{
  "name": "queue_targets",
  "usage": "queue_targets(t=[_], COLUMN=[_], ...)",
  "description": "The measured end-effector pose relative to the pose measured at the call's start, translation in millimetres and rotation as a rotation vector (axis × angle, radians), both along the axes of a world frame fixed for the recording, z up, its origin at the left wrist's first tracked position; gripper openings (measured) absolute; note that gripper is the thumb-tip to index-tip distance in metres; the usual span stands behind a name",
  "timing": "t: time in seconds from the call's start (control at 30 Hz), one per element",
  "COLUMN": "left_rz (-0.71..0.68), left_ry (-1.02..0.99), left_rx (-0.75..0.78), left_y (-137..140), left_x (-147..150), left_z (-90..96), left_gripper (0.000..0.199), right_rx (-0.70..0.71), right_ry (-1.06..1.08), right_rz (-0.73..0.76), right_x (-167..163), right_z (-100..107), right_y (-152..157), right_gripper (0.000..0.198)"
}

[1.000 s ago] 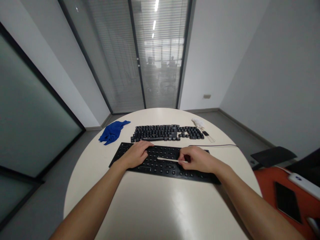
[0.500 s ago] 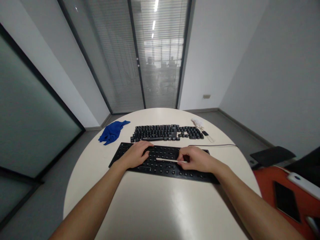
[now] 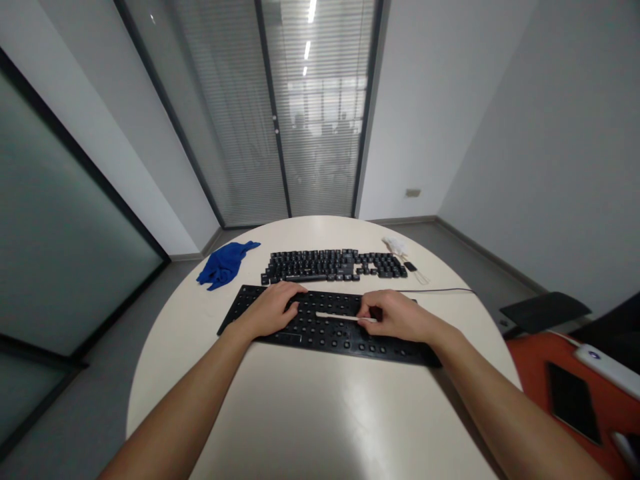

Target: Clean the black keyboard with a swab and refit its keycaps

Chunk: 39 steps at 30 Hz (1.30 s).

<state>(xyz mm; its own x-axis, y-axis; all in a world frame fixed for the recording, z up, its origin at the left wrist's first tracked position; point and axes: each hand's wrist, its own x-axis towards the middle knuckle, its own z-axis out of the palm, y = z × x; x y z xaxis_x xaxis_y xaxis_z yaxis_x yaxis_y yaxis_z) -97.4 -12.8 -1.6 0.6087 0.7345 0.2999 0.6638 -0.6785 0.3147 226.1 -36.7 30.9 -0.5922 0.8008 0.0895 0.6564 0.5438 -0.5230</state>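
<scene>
a: what lies closest?
b: the bare near part of the round cream table (image 3: 300, 413), with a bright sheen on it, and off to the right an orange seat (image 3: 533, 373) with a dark flat slab (image 3: 573, 402) on it
a: and the hands?
b: the right hand (image 3: 395, 315) pinches a thin pale stick (image 3: 340, 317) between thumb and fingers, its free end pointing left over the black keyboard base (image 3: 323, 338); i can't tell if the tip touches
a: the left hand (image 3: 273, 310)?
b: palm down on the base's left part, fingers loosely stretched, thumb apart from them. the base sits on the table, slightly aslant, its rows of small posts uncovered
a: further back?
b: a thin dark cable (image 3: 445, 290) at right, then loose black keycaps (image 3: 310, 263) laid out in rows, between a crumpled blue cloth (image 3: 226, 265) on the left and a white bundle (image 3: 395, 245) on the right
a: farthest?
b: a glass partition (image 3: 320, 147) with blinds
</scene>
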Motion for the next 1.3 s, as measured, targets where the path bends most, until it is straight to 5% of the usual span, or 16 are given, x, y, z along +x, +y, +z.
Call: queue_targets(t=[1.3], left_rz=[0.008], left_ry=[-0.005], left_rx=[-0.018], left_y=[0.0], left_x=[-0.4], left_z=[0.2], left_gripper=[0.035], right_rx=[-0.006], right_ry=[0.031], right_rz=[-0.102], right_x=[21.6], right_z=[-5.9], right_y=[13.8], right_gripper=[0.014])
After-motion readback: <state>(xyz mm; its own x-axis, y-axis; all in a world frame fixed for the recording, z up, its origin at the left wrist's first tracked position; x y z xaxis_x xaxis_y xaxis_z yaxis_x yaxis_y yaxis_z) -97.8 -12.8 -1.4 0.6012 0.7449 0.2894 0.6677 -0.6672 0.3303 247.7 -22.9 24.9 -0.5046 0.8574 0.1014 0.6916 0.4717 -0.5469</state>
